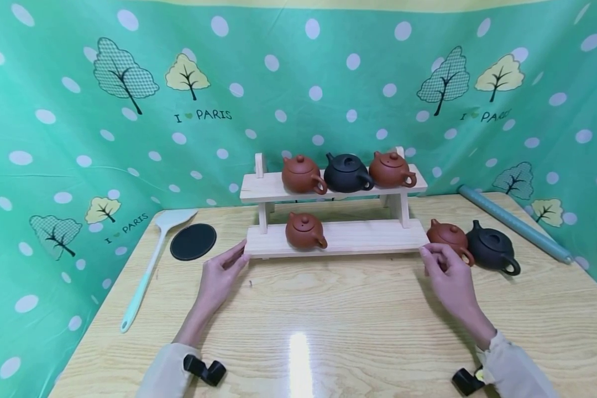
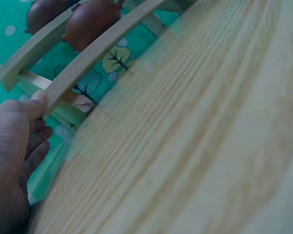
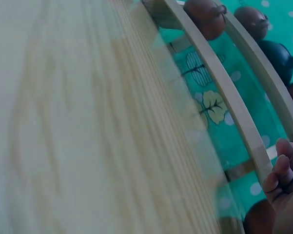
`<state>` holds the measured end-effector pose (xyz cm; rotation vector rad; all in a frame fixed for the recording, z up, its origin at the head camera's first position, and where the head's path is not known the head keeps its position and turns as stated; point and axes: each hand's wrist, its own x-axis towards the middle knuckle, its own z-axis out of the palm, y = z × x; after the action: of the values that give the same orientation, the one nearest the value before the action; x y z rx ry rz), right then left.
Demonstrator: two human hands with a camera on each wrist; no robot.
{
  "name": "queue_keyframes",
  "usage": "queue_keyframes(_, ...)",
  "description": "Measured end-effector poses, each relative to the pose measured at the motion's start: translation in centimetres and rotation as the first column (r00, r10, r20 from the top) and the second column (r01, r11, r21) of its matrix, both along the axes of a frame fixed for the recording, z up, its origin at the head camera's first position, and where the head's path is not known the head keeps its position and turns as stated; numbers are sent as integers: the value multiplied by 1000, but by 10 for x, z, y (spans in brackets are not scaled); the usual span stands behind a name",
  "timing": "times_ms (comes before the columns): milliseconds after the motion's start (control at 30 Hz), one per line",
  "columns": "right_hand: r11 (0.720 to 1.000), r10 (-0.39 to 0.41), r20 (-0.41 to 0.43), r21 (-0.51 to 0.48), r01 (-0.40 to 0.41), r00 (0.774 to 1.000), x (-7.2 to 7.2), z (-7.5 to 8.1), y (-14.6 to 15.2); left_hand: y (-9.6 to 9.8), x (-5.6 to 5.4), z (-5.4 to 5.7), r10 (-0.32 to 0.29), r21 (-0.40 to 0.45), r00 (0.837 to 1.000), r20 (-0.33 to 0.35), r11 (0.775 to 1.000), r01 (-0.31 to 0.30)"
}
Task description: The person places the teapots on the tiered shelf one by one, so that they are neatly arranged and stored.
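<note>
A two-tier wooden display rack (image 1: 373,236) stands near the back of the table, and both hands hold its lower board. My left hand (image 1: 222,275) pinches the board's left end; in the left wrist view the thumb (image 2: 38,100) lies against the board's end. At the opposite end, my right hand (image 1: 450,279) grips the corner with bent fingers (image 3: 282,168). One reddish-brown teapot (image 1: 304,231) sits left of centre on the lower board. Up on the top board are a brown teapot (image 1: 300,174), a black teapot (image 1: 347,174) and another brown teapot (image 1: 391,170).
Beside the right hand, a brown teapot (image 1: 446,239) and a black teapot (image 1: 492,249) stand on the table (image 1: 348,309). A teal roll (image 1: 514,223) lies at the right edge. On the left lie a white spatula (image 1: 151,265) and a black round coaster (image 1: 193,241). A green curtain (image 1: 288,72) hangs behind.
</note>
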<state>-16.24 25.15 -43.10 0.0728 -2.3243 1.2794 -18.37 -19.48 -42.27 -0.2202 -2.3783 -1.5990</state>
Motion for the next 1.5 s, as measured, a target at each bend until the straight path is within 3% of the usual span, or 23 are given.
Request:
queue_keyframes(367, 998, -61, 14, -19, 61, 998, 7, 0, 23, -1, -1, 0, 2, 7, 1000, 4, 1000, -3)
queue_keyframes(833, 989, -141, -36, -46, 140, 989, 8, -5, 46, 0, 0, 0, 8, 9, 1000, 17, 1000, -8)
queue_keyframes(1233, 981, -192, 52, -30, 193, 980, 9, -6, 62, 0, 1, 4, 4, -1, 1000, 10, 1000, -4)
queue_keyframes(1500, 975, -215, 94, -25, 219, 972, 8, -10, 69, 0, -1, 1, 11, 2, 1000, 13, 1000, -11)
